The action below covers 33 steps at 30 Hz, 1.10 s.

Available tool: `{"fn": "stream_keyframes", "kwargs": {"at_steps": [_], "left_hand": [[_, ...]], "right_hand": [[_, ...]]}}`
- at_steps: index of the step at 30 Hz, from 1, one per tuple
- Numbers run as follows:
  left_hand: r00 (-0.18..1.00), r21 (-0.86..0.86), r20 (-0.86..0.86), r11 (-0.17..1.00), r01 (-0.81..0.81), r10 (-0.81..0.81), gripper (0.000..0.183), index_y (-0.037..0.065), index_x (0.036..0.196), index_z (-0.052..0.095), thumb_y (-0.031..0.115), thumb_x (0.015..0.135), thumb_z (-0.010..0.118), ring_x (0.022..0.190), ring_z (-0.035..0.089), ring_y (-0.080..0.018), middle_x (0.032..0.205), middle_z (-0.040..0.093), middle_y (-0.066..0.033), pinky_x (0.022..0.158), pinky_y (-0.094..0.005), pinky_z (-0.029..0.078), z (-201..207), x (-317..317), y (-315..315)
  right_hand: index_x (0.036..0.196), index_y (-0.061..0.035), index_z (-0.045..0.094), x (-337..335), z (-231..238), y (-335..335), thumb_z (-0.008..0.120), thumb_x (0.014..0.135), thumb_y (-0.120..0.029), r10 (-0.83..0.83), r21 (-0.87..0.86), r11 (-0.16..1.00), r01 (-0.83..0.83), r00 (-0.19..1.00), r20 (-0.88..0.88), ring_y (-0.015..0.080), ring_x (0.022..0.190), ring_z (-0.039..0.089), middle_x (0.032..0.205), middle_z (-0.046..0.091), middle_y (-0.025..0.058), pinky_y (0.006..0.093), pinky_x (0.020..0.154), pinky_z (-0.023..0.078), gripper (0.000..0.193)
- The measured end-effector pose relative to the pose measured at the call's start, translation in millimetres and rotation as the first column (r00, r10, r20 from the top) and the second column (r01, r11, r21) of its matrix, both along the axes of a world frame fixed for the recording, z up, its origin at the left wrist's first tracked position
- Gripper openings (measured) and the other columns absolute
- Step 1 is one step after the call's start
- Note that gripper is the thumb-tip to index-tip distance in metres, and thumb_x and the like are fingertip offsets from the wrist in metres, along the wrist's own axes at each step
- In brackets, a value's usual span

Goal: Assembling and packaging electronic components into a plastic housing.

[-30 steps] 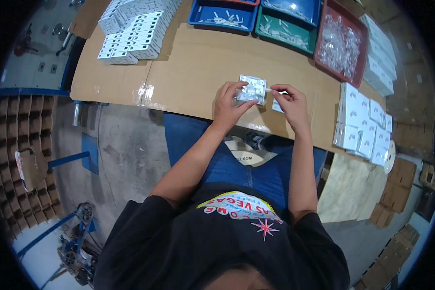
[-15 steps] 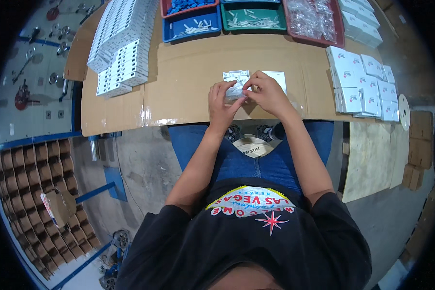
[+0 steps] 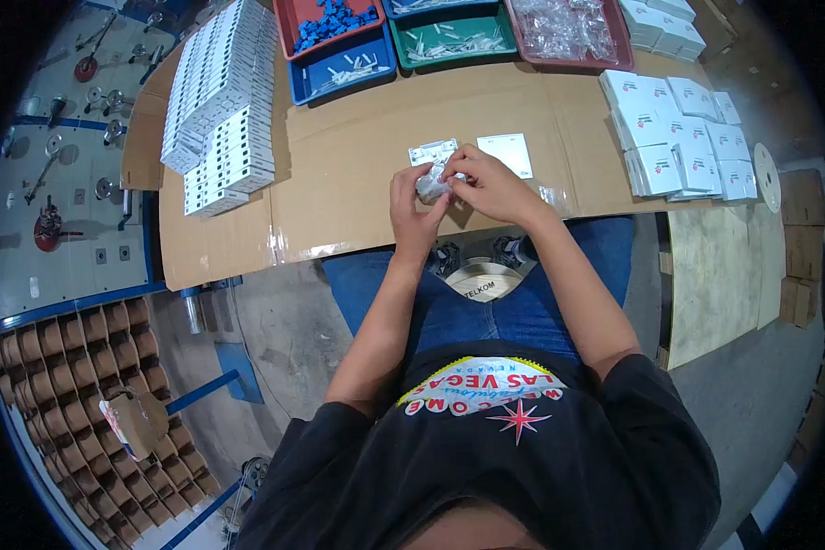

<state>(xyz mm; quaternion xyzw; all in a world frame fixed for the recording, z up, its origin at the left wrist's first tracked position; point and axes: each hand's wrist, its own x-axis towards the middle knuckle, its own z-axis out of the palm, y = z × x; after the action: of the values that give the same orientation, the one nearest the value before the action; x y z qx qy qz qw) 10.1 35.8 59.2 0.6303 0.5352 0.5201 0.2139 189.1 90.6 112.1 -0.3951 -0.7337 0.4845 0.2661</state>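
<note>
A small clear plastic bag [image 3: 430, 186] lies crumpled between my two hands at the near middle of the table. My left hand [image 3: 414, 207] grips its left side, thumb and fingers curled round it. From the right, my right hand [image 3: 489, 186] pinches the bag with thumb and forefinger; the fingers partly hide what is inside. Just beyond the bag sits an open white plastic housing [image 3: 432, 152], its near part covered by the hands and bag. A flat white square piece [image 3: 508, 154] rests on the cardboard beyond my right hand.
White box-like units [image 3: 225, 87] stand stacked at the left. Across the back are a red tray [image 3: 287, 27] of blue parts, a blue tray [image 3: 300, 85], a green tray [image 3: 399, 50] and a red tray [image 3: 625, 50] of plastic bags. White packages [image 3: 655, 170] pile up at the right.
The whole view has turned slightly. My hands stay at the bag, with my right fingers shifted a little on it. More of the flat white piece shows beyond my right hand.
</note>
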Motion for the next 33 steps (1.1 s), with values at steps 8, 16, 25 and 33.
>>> {"fn": "stream_keyframes", "kwargs": {"at_steps": [8,16,25,33], "left_hand": [[0.989,-0.047,0.025,0.988,-0.147,0.148,0.054,0.004,0.125,0.063,0.011,0.077,0.088,0.11,0.062,-0.0298,0.117,0.062,-0.0122,0.095,-0.0387,0.051,13.4,2.8,-0.4],[0.957,-0.119,0.048,0.953,-0.277,0.285,0.055,0.003,0.122,0.063,0.019,0.077,0.09,0.109,0.063,-0.0291,0.114,0.064,-0.0123,0.095,-0.0396,0.051,7.4,-1.8,-1.1],[0.935,-0.113,-0.034,0.929,-0.354,0.352,0.055,0.004,0.121,0.064,0.024,0.077,0.089,0.105,0.064,-0.0295,0.112,0.066,-0.0115,0.091,-0.0407,0.052,5.3,0.1,0.6],[0.931,-0.088,-0.117,0.93,-0.356,0.346,0.051,0.006,0.118,0.064,0.026,0.077,0.088,0.105,0.062,-0.031,0.112,0.065,-0.011,0.09,-0.0424,0.051,15.5,6.3,2.8]], "right_hand": [[0.105,-0.0015,0.073,24.8,9.1,30.0,0.06,0.098,-0.008,-0.147,0.056,0.987,0.148,0.989,-0.027,0.0168,0.087,0.065,0.099,0.069,0.0059,0.0297,0.079,0.052,0.016],[0.107,-0.0009,0.074,51.7,31.6,145.0,0.063,0.097,-0.017,-0.329,0.174,0.929,0.327,0.944,-0.012,0.0167,0.081,0.069,0.094,0.076,0.0098,0.0309,0.075,0.054,0.022],[0.105,-0.0116,0.075,26.6,75.7,307.2,0.065,0.091,-0.022,-0.482,0.573,0.787,0.229,0.808,0.34,0.0354,0.097,0.072,0.102,0.076,0.0148,0.0448,0.082,0.057,0.021],[0.103,-0.0195,0.079,18.6,44.4,371.1,0.065,0.089,-0.021,-0.477,0.555,0.829,0.067,0.603,0.64,0.0364,0.103,0.072,0.106,0.076,0.0158,0.0486,0.09,0.056,0.019]]}}
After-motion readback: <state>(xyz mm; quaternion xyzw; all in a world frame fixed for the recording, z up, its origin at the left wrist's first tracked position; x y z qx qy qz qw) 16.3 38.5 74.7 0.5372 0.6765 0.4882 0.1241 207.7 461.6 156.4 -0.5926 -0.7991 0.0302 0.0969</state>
